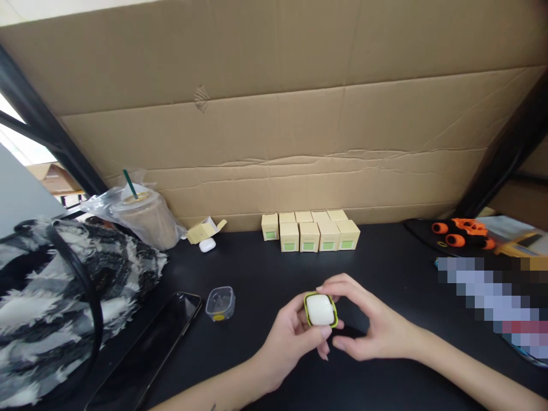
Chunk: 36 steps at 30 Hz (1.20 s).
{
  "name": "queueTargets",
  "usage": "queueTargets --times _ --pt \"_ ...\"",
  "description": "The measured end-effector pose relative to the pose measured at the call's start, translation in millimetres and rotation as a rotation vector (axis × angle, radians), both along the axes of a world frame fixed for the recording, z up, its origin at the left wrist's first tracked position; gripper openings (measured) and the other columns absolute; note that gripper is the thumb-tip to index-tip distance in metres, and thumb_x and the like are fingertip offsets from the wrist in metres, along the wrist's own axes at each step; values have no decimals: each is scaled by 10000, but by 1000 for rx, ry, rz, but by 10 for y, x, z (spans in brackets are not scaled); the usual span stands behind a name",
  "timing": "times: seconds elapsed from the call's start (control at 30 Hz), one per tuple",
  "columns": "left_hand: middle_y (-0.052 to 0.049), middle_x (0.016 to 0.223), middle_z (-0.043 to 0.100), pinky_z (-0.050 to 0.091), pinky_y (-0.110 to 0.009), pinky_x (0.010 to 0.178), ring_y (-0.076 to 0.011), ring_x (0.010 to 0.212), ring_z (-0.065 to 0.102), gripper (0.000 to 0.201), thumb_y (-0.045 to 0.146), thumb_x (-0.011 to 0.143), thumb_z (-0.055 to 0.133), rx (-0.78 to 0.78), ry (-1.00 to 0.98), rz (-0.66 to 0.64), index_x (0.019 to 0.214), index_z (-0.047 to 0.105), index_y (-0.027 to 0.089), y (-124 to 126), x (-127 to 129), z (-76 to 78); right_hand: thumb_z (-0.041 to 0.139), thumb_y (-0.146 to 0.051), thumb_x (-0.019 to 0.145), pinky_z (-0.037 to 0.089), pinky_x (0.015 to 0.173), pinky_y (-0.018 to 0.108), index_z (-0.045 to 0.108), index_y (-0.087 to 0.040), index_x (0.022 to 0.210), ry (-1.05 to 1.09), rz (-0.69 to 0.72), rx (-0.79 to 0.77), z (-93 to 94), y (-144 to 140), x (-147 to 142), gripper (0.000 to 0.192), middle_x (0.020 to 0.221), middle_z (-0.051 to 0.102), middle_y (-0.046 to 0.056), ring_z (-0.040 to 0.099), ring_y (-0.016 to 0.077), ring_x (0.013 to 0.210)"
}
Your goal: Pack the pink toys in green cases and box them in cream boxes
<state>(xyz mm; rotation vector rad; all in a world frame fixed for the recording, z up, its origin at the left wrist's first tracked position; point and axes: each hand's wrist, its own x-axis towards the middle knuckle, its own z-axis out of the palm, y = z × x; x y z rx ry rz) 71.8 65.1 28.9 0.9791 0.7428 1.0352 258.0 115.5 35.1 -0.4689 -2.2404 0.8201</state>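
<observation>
Black and matte, the table (385,268) runs back to a wall of creased brown cardboard (299,114) at twelve o'clock. Your left hand (291,337) and right hand (377,325) meet near the table's middle, toward six o'clock, and between them you hold a small white case in a yellow-green rimmed shell (321,310). Each grip is closed on that case: left thumb and fingers pinch it from nine o'clock, right fingers curl over it from three o'clock, and it sits raised just above the table. At twelve o'clock from your hands, against the cardboard, small tan boxes with green labels (310,231) stand in two tight rows. At ten o'clock an opened tan box (204,229) lies with a white earbud case (207,245) just beside it. A clear plastic shell (220,303) rests at nine o'clock, near a dark phone (149,348). Farther toward nine o'clock are a black-and-white patterned bag (51,308) and an iced drink in a plastic bag (143,214). An orange and black object (462,233) lies at two o'clock.
</observation>
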Motion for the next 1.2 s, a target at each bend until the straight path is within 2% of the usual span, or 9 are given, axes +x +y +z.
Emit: queueTargets --times 0.27,0.4,0.5,0.6,0.67,0.8,0.9,1.07,1.2 --pt "-95 886 724 516 -249 642 -95 607 620 487 252 688 778 -52 25 -34 1101 563 109 36 1 3 651 -74 712 476 821 323 454 -279 1186 -46 -58 -82 -35 -14 -30 552 1056 512 32 539 179 930" --pt "-83 875 699 508 -300 683 -140 683 631 676 288 661 778 -40 155 -97 1225 440 128 83 -52 11 706 -144 712 441 916 381 497 -258 1037 35 -105 -243 -104 35 -27 403 1144 516 56 536 218 1071" --pt "-74 954 682 494 -351 769 -167 766 622 747 306 693 738 182 530 -129 1323 357 184 115 -189 216 725 -283 740 441 934 411 443 -256 968 221 -87 -446 -144 94 -35 363 1215 514 82 528 244 1150" --pt "-76 1078 667 441 -422 881 -243 961 576 537 298 742 675 579 1129 -140 1254 518 254 126 -438 557 733 -416 735 493 846 404 401 -255 924 325 -88 -613 -159 137 -52 415 1112 568 74 623 236 1012" --pt "-92 1094 673 396 -463 932 -299 1042 534 438 319 718 677 667 1450 -66 1145 617 240 121 -652 751 736 -445 731 504 804 389 407 -249 922 334 -116 -635 -156 149 -64 428 1006 585 48 652 215 914" --pt "-121 1207 616 389 -411 977 -326 1155 496 625 190 541 717 259 1774 24 1156 606 188 113 -1080 882 760 -442 697 507 763 348 433 -240 913 352 -154 -625 -125 136 -80 441 929 575 22 636 183 840" --pt "-105 1038 676 468 -375 853 -321 1038 586 625 33 490 603 62 1830 40 1096 619 183 120 -1271 833 763 -422 697 511 736 335 446 -236 911 354 -156 -629 -87 103 -84 425 908 580 21 624 173 808" --pt "-89 913 682 482 -326 769 -257 870 659 389 31 606 491 99 1756 -22 939 640 167 138 -1266 784 772 -397 690 513 736 332 462 -237 930 347 -145 -639 -58 69 -90 423 916 581 17 623 168 810" --pt "-126 1054 646 447 -375 891 -281 998 619 436 56 663 495 236 1663 -75 1074 610 145 140 -1123 736 781 -406 675 517 756 349 460 -236 945 337 -153 -644 -69 65 -94 452 939 585 24 631 179 829"
